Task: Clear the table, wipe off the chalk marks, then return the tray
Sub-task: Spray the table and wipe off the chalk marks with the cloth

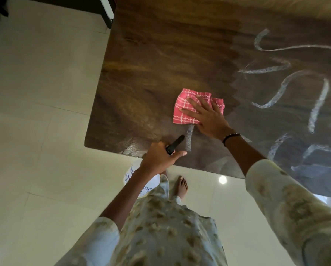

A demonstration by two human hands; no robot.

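My right hand [206,116] presses flat, fingers spread, on a folded pink checked cloth [183,112] lying on the dark wooden table [151,73]. White chalk marks [279,93] curl across the table's right half; a short chalk streak [189,138] runs just below the cloth. The table's left half shows bare, streaky wood. My left hand [158,158] grips a white spray bottle [141,181] by its black trigger head [175,144], held at the table's near edge, with the bottle body hanging below the tabletop. No tray is in view.
Pale glossy floor tiles [36,93] surround the table on the left and near side. My bare foot [181,187] stands close to the table's near edge. A dark piece of furniture [107,14] stands off the table's far left corner.
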